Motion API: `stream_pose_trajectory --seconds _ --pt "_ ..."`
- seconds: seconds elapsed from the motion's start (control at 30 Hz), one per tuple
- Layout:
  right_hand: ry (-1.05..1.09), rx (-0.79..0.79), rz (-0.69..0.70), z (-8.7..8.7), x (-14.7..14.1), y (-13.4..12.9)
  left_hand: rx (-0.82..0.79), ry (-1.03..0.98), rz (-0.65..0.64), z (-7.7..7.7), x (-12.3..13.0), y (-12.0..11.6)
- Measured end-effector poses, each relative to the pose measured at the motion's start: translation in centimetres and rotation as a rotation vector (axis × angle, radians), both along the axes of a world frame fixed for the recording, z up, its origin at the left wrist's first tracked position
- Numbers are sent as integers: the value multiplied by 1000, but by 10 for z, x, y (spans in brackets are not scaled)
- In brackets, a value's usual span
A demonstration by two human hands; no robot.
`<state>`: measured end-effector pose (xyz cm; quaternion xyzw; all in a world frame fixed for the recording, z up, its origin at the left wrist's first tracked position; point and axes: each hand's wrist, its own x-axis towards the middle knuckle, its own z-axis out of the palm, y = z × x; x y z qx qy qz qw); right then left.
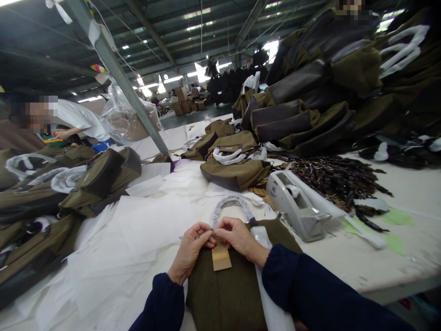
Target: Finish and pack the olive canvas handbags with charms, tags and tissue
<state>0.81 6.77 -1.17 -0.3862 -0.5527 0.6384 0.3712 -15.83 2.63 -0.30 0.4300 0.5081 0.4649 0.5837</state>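
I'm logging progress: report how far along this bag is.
The handle already looks wrapped in plastic. Left hand and right hand work at the top of the brown tag on the olive bag. Securing it seems left, though fingers hide the fastening.

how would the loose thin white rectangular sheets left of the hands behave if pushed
The white sheets look thin and slightly see-through, so probably light and floppy. They overlap in a loose, uneven spread, so a push would likely slide several together. Lying flat, they seem unlikely to roll.
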Motion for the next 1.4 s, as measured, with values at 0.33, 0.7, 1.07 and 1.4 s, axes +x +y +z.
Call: stream_pose_trajectory --seconds 0.33,0.7,1.07,1.4 --pt "6 0 -5 -2 0 1 25 -6 21 -4 0 0" --pt "20 -6 -8 2 -1 1 29 -16 11 -4 1 1" --pt "0 -14 2 -2 0 1 16 -12 8 -1 2 3" --pt "21 -46 -17 -1 1 0 -40 -73 49 -1 0 5"
